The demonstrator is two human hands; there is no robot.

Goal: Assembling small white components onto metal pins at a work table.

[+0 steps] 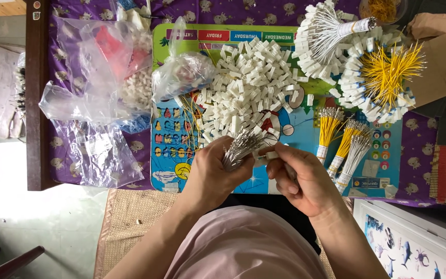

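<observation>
Low table with a purple patterned cloth, a colourful plastic mat laid on it. Clear plastic bags piled on the left side. Big heap of small white connectors mid-mat, just beyond the hands. Far right: two fanned wire bundles with white connectors, a white one and a yellow one. Three smaller tied bundles lie right of the hands. Left hand is wrapped tight around a bunch of white wires, metal tips pointing away. Right hand sits just beside it, fingertips pinched together on one white connector close to the wire tips.
</observation>
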